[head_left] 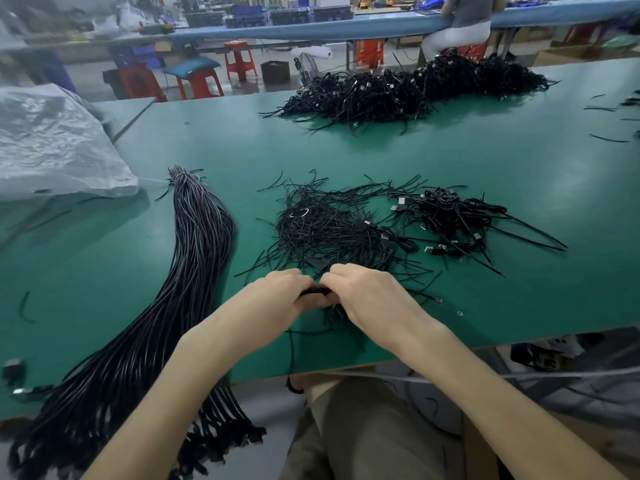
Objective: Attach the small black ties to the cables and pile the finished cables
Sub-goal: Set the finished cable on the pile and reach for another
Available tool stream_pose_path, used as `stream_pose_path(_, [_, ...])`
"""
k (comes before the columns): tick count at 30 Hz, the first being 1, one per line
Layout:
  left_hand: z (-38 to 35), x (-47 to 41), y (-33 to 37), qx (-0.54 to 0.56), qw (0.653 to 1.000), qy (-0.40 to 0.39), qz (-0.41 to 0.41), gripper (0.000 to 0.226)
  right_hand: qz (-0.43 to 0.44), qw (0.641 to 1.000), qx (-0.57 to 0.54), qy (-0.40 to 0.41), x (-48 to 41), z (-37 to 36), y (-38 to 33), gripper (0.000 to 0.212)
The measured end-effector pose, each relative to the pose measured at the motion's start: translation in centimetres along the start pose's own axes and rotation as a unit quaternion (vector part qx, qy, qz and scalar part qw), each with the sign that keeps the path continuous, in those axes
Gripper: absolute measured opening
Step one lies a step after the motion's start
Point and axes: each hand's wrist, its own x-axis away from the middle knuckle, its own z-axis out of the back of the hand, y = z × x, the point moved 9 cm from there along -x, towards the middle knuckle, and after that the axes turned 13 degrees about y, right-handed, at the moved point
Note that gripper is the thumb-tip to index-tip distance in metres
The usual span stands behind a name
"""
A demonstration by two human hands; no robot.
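Left grip (pixel 277 292) and right grip (pixel 367 296) both pinch one bundled cable (pixel 313 290), just nearer than the tie heap (pixel 322 226); any tie is hidden; keep the bundle compressed; twist snug; release onto the finished pile (pixel 450 216), right of the heap.

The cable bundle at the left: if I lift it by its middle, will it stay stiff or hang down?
Probably floppy: the bundle curves across the table and its near ends droop over the edge. Likely rather heavy, since many cables lie together. It seems gathered only at the far end, so strands may spread.
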Motion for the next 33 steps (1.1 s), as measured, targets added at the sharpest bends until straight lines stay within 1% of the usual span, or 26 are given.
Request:
stream_pose_path(3, [-0.3, -0.1, 0.2, 0.019, 1.0, 0.023, 0.003, 0.049, 0.013, 0.999, 0.022, 0.042, -0.4, 0.9, 0.4, 0.013])
stream_pose_path(6, [-0.1, -0.5, 0.4, 0.029, 0.997, 0.072, -0.011, 0.037, 0.024, 0.995, 0.039, 0.086, -0.9, 1.4, 0.6, 0.006])
stream_pose_path(8, [0.2, -0.9, 0.4, 0.037, 0.993, 0.115, -0.012, 0.035, 0.029, 0.99, 0.067, 0.123, -1.1, 1.6, 0.8, 0.008])
stream_pose_path(9, [0.4, -1.1, 0.3, 0.05, 0.989, 0.14, -0.008, 0.036, 0.027, 0.985, 0.087, 0.146, -1.1, 1.9, 0.9, 0.015])
stream_pose_path(11, [0.6, -1.5, -0.8, 0.092, 0.979, 0.182, 0.02, 0.039, 0.006, 0.974, 0.125, 0.188, -1.1, 2.7, 1.3, 0.038])
stream_pose_path(12, [0.6, -1.7, -1.7, 0.115, 0.973, 0.196, 0.039, 0.041, -0.005, 0.97, 0.13, 0.206, -1.0, 3.2, 1.6, 0.046])
stream_pose_path(13, [0.6, -1.9, -2.6, 0.139, 0.966, 0.209, 0.059, 0.042, -0.013, 0.968, 0.124, 0.218, -0.9, 3.6, 2.0, 0.049])
stream_pose_path(14, [0.5, -2.1, -3.4, 0.164, 0.958, 0.22, 0.08, 0.042, -0.021, 0.968, 0.111, 0.222, -0.7, 3.8, 2.3, 0.047])
stream_pose_path(16, [0.1, -2.4, -4.7, 0.228, 0.937, 0.234, 0.124, 0.043, -0.042, 0.973, 0.077, 0.216, -0.1, 3.7, 3.3, 0.035])
stream_pose_path(19, [-1.3, -2.6, -5.5, 0.344, 0.894, 0.232, 0.169, 0.042, -0.109, 0.98, -0.016, 0.166, 0.9, 2.4, 5.3, 0.021])
stream_pose_path(21, [-1.8, -2.5, -5.4, 0.384, 0.874, 0.239, 0.179, 0.041, -0.149, 0.977, -0.063, 0.136, 1.3, 1.4, 6.2, 0.017])
stream_pose_path(23, [-2.0, -2.4, -5.4, 0.405, 0.86, 0.251, 0.181, 0.041, -0.157, 0.978, -0.071, 0.122, 1.0, 0.7, 6.4, 0.014])
stream_pose_path(26, [-2.2, -2.5, -5.4, 0.424, 0.852, 0.25, 0.181, 0.04, -0.151, 0.98, -0.076, 0.106, 0.2, -0.2, 6.1, 0.014])
stream_pose_path(30, [-2.2, -2.4, -5.3, 0.416, 0.857, 0.253, 0.167, 0.04, -0.153, 0.983, -0.078, 0.063, -0.6, -1.9, 6.0, 0.016])
stream_pose_path(33, [-2.2, -2.4, -5.2, 0.404, 0.863, 0.26, 0.156, 0.04, -0.18, 0.976, -0.084, 0.084, -0.8, -1.9, 6.4, 0.021])
